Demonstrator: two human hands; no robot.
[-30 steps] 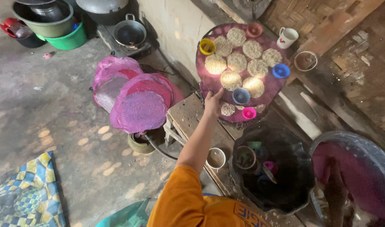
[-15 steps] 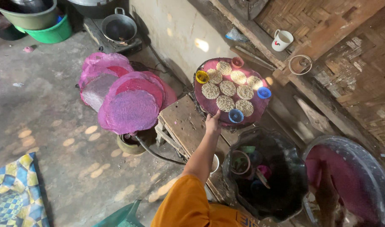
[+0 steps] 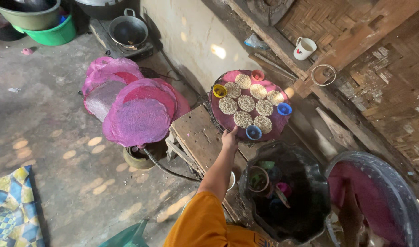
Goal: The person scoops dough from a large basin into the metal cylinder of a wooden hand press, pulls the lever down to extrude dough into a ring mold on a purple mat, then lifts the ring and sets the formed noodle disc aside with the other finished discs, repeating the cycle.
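My left hand [image 3: 228, 137], on an arm in an orange sleeve, grips the near rim of a round pink tray [image 3: 225, 121]. Several pale round noodle cakes [image 3: 246, 103] lie on the tray, along with small cups: a yellow cup [image 3: 219, 90] and two blue cups [image 3: 284, 109]. The tray leans by the wall, just beyond a worn wooden stool [image 3: 195, 135]. What looks like my right hand [image 3: 351, 206] is a dark shape inside a pink-lined basin [image 3: 392, 192] at the lower right; I cannot make out its fingers.
A black tub [image 3: 305, 164] holding cups stands under my arm. Stacked pink round trays [image 3: 136, 114] rest on a small pot left of the stool, with a hose beside it. A white mug [image 3: 304, 48], a cooking pot [image 3: 128, 31], a green basin [image 3: 54, 34] and a patterned cloth [image 3: 10, 210] surround them.
The tray has moved down and away from me toward the wall behind the stool, my left arm stretching out with it. My view has shifted left.
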